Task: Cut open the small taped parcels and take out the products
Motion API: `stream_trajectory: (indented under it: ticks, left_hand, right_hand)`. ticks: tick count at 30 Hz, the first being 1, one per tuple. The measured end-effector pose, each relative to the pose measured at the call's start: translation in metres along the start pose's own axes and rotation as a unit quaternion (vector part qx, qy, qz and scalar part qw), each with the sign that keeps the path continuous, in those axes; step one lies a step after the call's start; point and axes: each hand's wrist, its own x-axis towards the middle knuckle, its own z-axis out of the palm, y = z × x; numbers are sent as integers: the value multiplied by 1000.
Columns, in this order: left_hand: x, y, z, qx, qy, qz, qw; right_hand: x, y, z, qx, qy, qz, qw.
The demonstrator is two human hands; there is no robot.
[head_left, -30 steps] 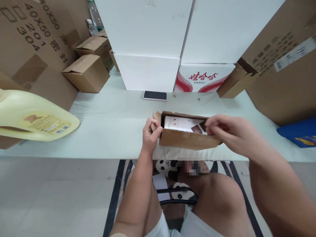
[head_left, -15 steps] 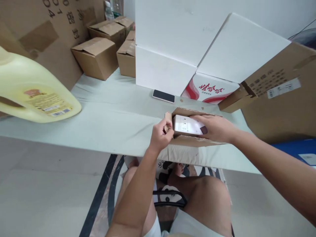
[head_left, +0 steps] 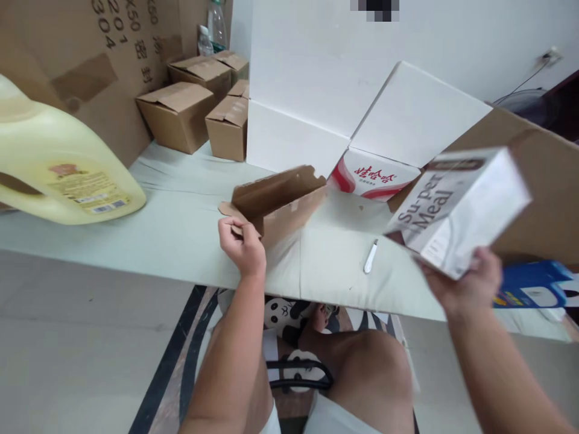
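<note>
My left hand [head_left: 244, 244] is closed on an end flap of an open brown cardboard box [head_left: 294, 211], which lies tilted on the cloth-covered table. The box's inside shows bare cardboard in the visible part. Raised to the right, my right hand [head_left: 470, 280] grips a white carton [head_left: 470, 211] printed "Super Meal". The carton is tilted and slightly blurred, held from its underside. Between the two, a small white utility knife [head_left: 371, 256] lies on the cloth.
A large yellow jug [head_left: 72, 163] stands at the left. Several small brown boxes [head_left: 178, 114] sit at the back left. White panels [head_left: 298, 132] and a red-and-white box [head_left: 373, 175] stand behind. A blue package [head_left: 529, 286] lies at the right.
My right hand has lifted the white carton out of the cardboard box and moved it right. My left hand and the cardboard box have shifted left. The utility knife now shows; the phone does not.
</note>
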Motion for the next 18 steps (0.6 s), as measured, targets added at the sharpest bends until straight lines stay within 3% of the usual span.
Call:
stream_trajectory:
  ticks: [1,3,6,8,10,12,14,16,18]
  left_hand:
    - [2,0,0,3,5,5,1000]
    - [2,0,-1,10,6,20,1000]
    - [-10,4,-2,11,6,81,997]
    - [-27,7,1,6,-48,107,993]
    - [-48,5,10,13,-168,86,982]
    - [-70,-1,22,-1,-316,-45,948]
    - [-87,-10,33,-62,-425,-273,861]
    - [-99,-19,41,-127,-453,-455,756]
    - [-107,-26,44,-161,-443,-492,732]
  right_hand:
    - [-11,20,10,69,14,67,995]
    - [-32,58,32,154,-18,183,971]
    - [-58,95,64,280,-87,292,910]
    - [-67,104,82,372,-121,344,854]
    - [-72,103,95,451,-155,387,790]
    - [-72,98,103,508,-187,417,730]
    - [-71,94,107,544,-208,432,688]
    - [-70,94,108,562,-219,433,670]
    - [-71,96,105,564,-230,433,665]
